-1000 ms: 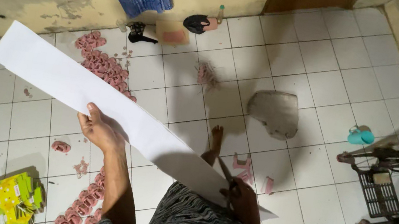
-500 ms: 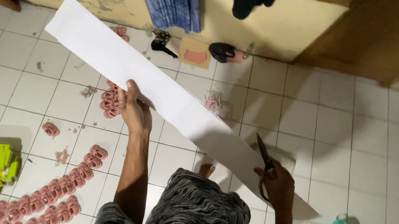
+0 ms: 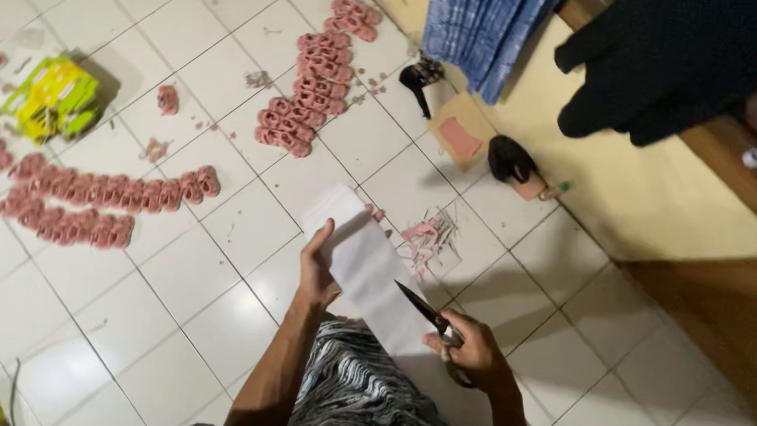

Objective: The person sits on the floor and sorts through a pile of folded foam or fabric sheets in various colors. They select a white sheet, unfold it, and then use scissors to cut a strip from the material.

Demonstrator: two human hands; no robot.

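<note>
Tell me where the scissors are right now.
In the head view, the scissors are in the right hand, low and right of centre, blades lying across the white paper sheet that the left hand holds.

We hold a long white sheet of paper (image 3: 370, 267) in front of us. Our left hand (image 3: 318, 274) grips its left edge, thumb on top. Our right hand (image 3: 470, 351) holds dark scissors (image 3: 419, 308), and the blades lie on the paper, pointing toward the left hand. Just beyond the paper's far end, small pink scraps (image 3: 430, 237) lie on the white tiled floor (image 3: 185, 284). To the left of the left hand, rows of pink rolled pieces (image 3: 114, 191) lie on the tiles, and further left a yellow-green packet (image 3: 58, 96). Below both hands is our striped garment (image 3: 365, 424).
</note>
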